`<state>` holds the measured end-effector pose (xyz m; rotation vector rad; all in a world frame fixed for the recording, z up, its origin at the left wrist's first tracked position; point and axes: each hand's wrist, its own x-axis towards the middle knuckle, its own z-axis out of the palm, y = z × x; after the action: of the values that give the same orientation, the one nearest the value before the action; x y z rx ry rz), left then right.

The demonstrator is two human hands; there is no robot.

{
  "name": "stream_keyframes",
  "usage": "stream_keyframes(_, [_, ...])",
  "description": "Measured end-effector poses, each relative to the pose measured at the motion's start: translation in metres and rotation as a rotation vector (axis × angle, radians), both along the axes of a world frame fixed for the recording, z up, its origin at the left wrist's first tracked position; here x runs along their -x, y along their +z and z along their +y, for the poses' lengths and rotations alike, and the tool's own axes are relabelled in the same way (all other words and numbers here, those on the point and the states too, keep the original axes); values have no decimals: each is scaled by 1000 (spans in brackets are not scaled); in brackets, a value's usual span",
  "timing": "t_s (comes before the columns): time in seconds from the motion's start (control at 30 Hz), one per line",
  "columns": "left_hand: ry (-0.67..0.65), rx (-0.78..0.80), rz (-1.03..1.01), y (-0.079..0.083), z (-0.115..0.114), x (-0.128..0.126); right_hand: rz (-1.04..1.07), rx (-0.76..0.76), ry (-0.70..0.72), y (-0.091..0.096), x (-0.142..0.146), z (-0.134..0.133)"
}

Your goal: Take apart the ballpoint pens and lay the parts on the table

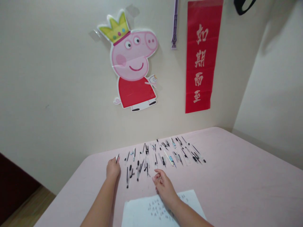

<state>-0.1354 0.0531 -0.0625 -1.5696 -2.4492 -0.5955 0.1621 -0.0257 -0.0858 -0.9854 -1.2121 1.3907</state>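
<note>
Pen part [117, 158] in the left hand's [113, 168] pinch; right hand [163, 185] half-curled, contents unclear.

- On the red banner [197, 86], up on the wall [59, 72] above the far edge of the surface [243, 179], short of its far right corner, we read four pale brush-style characters, top to bottom: 如, 期, 而, 至.
- On the white sheet [136, 212], well in from the far edge of the surface, we see rows of dark handwritten marks; they are too small and blurred for us to read, and the right arm [187, 212] covers some of them.
- On the purple strap [175, 22], left of the banner on the wall, we can make out no legible lettering.
</note>
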Motion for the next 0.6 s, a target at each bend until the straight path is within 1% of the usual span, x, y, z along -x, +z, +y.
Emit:
stream_keyframes(0.2, [-41,-48,1,10,-8,-5,-5,-10,9,1,0,0])
stream_keyframes(0.27, [-78,-74,7,14,-14,-10,-11,-23,5,1,0,0])
stream_keyframes(0.33, [-149,-103,6,17,-24,-19,-14,-35,-5,0,0,1])
stream_keyframes(0.4, [-260,-166,-28,19,-42,-30,-15,-39,-8,-1,1,1])
stream_keyframes(0.47, [-391,-212,-114,21,-66,-44,-13,-36,2,-2,1,0])
stream_keyframes(0.53, [-447,-194,-197,20,-95,-60,-19,-32,18,-1,0,-1])
stream_keyframes(0.6, [-477,-166,-269,17,-123,-74,-48,-39,33,0,-1,-2])
